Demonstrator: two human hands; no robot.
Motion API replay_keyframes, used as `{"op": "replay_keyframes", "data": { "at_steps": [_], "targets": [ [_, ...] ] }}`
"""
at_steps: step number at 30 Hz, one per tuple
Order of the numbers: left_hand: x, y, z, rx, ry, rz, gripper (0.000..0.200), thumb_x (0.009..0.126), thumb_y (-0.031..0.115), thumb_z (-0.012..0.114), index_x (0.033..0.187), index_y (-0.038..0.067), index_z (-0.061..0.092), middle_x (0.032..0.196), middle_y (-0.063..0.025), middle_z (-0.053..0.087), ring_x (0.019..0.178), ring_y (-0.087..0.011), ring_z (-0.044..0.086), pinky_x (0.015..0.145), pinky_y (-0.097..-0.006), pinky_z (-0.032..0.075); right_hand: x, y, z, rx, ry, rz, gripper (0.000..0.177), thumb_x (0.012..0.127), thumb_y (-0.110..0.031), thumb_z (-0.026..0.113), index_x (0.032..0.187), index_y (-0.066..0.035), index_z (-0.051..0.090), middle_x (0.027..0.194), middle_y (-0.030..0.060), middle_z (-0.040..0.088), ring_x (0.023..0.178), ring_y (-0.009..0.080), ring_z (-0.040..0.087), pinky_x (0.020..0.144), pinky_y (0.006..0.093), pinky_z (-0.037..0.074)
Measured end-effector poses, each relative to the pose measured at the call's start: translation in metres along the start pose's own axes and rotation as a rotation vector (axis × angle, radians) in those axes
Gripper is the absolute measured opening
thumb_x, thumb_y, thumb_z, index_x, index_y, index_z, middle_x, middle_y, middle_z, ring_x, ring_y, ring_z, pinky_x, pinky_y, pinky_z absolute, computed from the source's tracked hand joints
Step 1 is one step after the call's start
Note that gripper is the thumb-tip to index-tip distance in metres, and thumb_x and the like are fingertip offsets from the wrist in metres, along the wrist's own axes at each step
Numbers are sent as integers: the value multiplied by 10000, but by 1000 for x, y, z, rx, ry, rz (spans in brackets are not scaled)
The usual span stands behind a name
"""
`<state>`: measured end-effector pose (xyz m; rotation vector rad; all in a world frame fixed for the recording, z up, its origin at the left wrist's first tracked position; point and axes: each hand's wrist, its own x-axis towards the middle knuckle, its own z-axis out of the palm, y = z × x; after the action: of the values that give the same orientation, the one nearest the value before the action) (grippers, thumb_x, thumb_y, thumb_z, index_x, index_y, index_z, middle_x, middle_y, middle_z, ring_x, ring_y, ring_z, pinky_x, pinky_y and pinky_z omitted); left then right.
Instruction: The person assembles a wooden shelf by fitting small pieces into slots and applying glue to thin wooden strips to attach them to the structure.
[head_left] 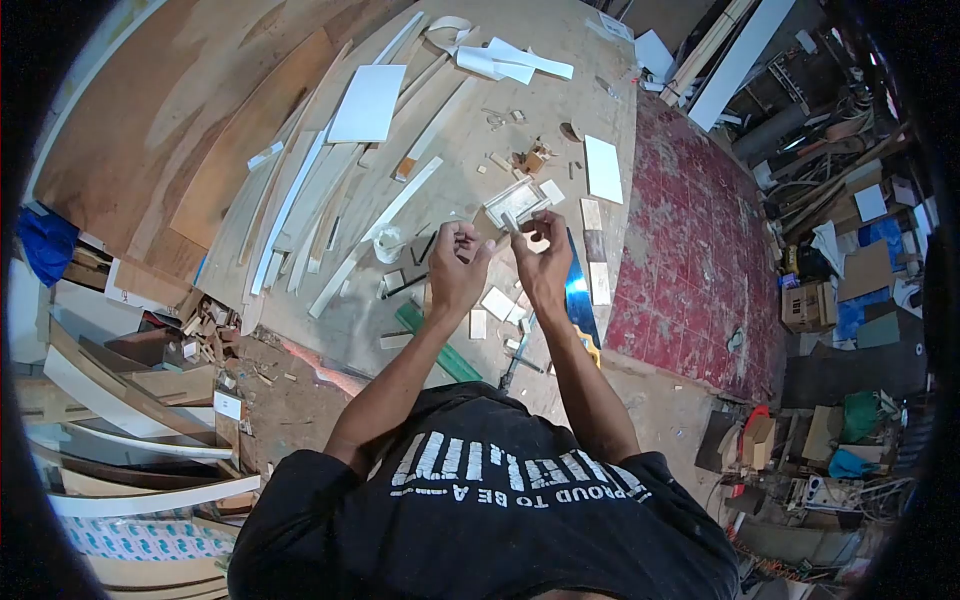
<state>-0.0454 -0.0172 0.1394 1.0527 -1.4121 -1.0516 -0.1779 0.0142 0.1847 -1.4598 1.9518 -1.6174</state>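
My left hand [458, 268] and my right hand [543, 258] are raised side by side over a plywood workbench [470, 140]. Both pinch a small pale strip piece [508, 223] between their fingertips; the left hand's fingers are curled around a thin item I cannot make out. Just beyond the fingertips lies a small white rectangular frame [516, 200]. Small white and wooden offcuts [497, 303] lie under the hands.
Long white and wooden strips [330, 200] and a white panel [368, 102] lie left of the hands. A green strip [440, 345] and a blue-edged ruler [580, 290] sit near the bench's front. Red tiled floor [690, 260] is to the right, with cluttered boxes beyond.
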Motion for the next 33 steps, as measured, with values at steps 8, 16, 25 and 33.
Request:
{"op": "replay_keyframes", "data": {
  "at_steps": [8,16,25,33],
  "targets": [
    [26,-8,6,172,-52,222,501,788,20,752,1235,18,524,1250,-167,575,1143,-292,606,786,-357,578,17,7,13,21,-94,32,356,797,-97,744,1089,-4,564,856,116,683,788,183,600,734,327,496],
    [35,-8,9,252,-92,281,623,753,38,782,1300,10,485,1323,-201,538,1225,-371,544,1022,-446,464,18,11,17,4,-92,35,334,798,-76,745,1076,-4,574,853,112,679,781,185,605,701,317,503],
    [47,-1,10,335,-162,320,640,771,222,794,1301,-8,519,1386,-230,503,1296,-389,476,1110,-457,380,66,51,-17,20,55,-53,344,802,-146,728,1083,-6,586,890,121,681,814,202,605,750,350,489],
    [76,-2,34,428,-316,405,613,797,309,776,1301,20,583,1399,-221,514,1312,-391,456,1112,-465,382,79,68,-14,80,-34,52,350,804,-130,711,1111,-25,578,880,92,666,835,171,582,767,319,486]
  ]
}}
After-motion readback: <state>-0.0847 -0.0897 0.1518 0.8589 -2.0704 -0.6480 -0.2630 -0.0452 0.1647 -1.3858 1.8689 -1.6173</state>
